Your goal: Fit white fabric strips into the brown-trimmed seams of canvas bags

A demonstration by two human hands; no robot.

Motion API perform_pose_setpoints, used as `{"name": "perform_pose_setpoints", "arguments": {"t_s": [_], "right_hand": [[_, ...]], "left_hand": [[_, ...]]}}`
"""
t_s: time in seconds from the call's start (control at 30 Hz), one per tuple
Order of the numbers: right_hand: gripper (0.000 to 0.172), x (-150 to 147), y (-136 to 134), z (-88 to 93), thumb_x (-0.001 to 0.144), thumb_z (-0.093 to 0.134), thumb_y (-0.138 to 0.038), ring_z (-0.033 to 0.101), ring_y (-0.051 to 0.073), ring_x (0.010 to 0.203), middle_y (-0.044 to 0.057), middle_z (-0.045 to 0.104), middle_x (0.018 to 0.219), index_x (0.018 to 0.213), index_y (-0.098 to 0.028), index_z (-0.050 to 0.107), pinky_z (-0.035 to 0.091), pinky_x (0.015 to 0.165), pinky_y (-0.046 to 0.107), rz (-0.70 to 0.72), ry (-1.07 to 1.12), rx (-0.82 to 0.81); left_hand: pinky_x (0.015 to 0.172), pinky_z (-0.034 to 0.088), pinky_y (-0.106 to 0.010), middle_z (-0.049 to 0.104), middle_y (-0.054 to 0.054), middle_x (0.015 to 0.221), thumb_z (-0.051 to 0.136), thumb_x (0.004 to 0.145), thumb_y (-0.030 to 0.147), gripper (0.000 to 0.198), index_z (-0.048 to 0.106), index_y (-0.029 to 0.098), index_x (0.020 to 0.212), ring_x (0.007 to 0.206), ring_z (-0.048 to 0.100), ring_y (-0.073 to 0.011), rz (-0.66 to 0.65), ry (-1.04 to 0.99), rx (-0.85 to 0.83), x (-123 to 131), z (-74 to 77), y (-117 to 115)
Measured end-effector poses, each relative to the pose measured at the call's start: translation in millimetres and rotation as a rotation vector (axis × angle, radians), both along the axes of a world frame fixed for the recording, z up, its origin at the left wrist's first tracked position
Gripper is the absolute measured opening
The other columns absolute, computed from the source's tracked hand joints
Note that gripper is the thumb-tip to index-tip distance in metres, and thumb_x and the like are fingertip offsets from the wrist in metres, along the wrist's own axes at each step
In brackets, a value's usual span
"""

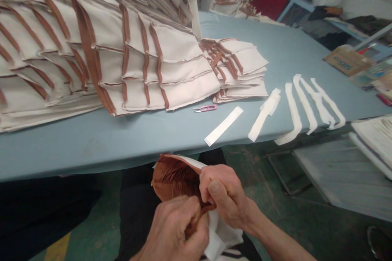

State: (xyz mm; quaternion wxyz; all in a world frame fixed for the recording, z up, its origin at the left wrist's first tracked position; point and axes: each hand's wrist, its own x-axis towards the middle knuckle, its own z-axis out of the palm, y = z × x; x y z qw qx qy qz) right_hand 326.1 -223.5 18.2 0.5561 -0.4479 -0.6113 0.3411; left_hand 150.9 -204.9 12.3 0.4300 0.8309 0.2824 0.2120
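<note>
hidden: brown-lined fabric piece [174, 179] partly behind left hand [173, 230] and right hand [225, 195], near end cut by bottom edge | cut off: canvas panel stack [55, 45] at left edge | blurred: cardboard box [346, 60] print, far right

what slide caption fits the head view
Left hand and right hand pinch a brown-lined cloth piece below a blue table stacked with brown-striped cream fabric panels

Even indoor light, soft shadows, bowed edges, right hand [225, 195] slightly blurred
</note>
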Motion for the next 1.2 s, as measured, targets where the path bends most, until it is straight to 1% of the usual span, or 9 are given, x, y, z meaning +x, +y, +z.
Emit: {"name": "perform_pose_setpoints", "arguments": {"t_s": [0.1,0.2,0.43,0.53,0.67,0.77,0.9,1.07,1.2], "right_hand": [[0.057,-1,-3,-0.9,0.115,0.036,-0.046,0.043,0.011,0.051,-0.004,0.044,0.056,0.067,-0.02,0.053,0.037,0.055,0.025,-0.05,0.034,-0.035],[0.058,-4,-6,-2.6,0.116,0.037,-0.047,0.04,0.01,0.049,-0.004,0.042,0.055,0.067,-0.02,0.053,0.034,0.052,0.025,-0.083,0.069,-0.06],[0.06,-9,-10,0.0,0.115,0.04,-0.049,0.038,0.01,0.047,-0.004,0.04,0.053,0.064,-0.019,0.052,0.028,0.049,0.026,-0.187,0.103,-0.061],[0.061,-7,-9,-0.9,0.115,0.039,-0.049,0.036,0.009,0.045,-0.005,0.039,0.053,0.063,-0.019,0.051,0.026,0.046,0.024,-0.23,0.128,-0.11],[0.064,-5,1,-7.3,0.114,0.038,-0.055,0.034,0.008,0.043,-0.005,0.037,0.052,0.062,-0.02,0.049,0.023,0.042,0.023,-0.283,0.175,-0.185],[0.066,-5,8,-11.0,0.112,0.039,-0.061,0.034,0.008,0.042,-0.005,0.038,0.051,0.06,-0.02,0.047,0.024,0.042,0.023,-0.298,0.208,-0.207],[0.067,-5,11,-10.0,0.111,0.041,-0.063,0.037,0.008,0.044,-0.004,0.039,0.052,0.059,-0.02,0.046,0.026,0.043,0.024,-0.305,0.227,-0.218],[0.065,0,9,-9.1,0.112,0.04,-0.06,0.037,0.009,0.044,-0.005,0.039,0.051,0.061,-0.021,0.048,0.027,0.044,0.024,-0.288,0.192,-0.23],[0.062,3,5,-10.8,0.113,0.039,-0.054,0.037,0.009,0.045,-0.005,0.039,0.052,0.062,-0.021,0.047,0.028,0.046,0.024,-0.29,0.155,-0.229]], "left_hand": [[0.047,0.025,-0.024,0.03,0.009,0.056,0.045,0.09,0.008,0.037,0.019,0.026,0.07,0.046,0.037,-0.0075,-0.009,-0.053,-0.145,0,-0.7,-2],[0.047,0.021,-0.025,0.023,0.01,0.055,0.047,0.091,0.01,0.041,0.019,0.025,0.066,0.045,0.03,-0.0072,-0.019,-0.053,-0.278,2,0.1,-3],[0.052,0.028,-0.024,0.04,0.011,0.058,0.063,0.088,0.025,0.03,0.038,0.026,0.071,0.053,0.04,-0.0106,0.08,0.131,-0.566,2,-4.6,3],[0.054,0.026,-0.024,0.039,0.01,0.058,0.063,0.09,0.024,0.035,0.038,0.024,0.067,0.054,0.039,-0.0104,0.033,0.112,-0.477,-3,-11.4,3],[0.053,0.024,-0.024,0.034,0.01,0.061,0.064,0.09,0.017,0.038,0.034,0.023,0.067,0.053,0.032,-0.0085,-0.055,-0.109,-0.265,-7,-20.1,1],[0.055,0.028,-0.026,0.04,0.007,0.063,0.05,0.098,0.027,0.032,0.037,0.024,0.069,0.055,0.038,-0.0109,-0.065,-0.138,-0.303,-6,-20.7,5],[0.057,0.036,-0.028,0.048,0.003,0.063,0.027,0.109,0.035,0.047,0.044,0.024,0.067,0.058,0.049,-0.0159,-0.03,-0.034,-0.384,-4,-15.8,11],[0.058,0.042,-0.026,0.051,0.004,0.062,0.042,0.11,0.04,0.047,0.045,0.025,0.066,0.056,0.05,-0.0152,-0.032,0.005,-0.365,-5,-10.3,12],[0.054,0.037,-0.023,0.053,0.006,0.063,0.043,0.111,0.03,0.042,0.044,0.024,0.07,0.054,0.05,-0.0113,-0.149,0.036,-0.233,-3,-8.7,12]]}}
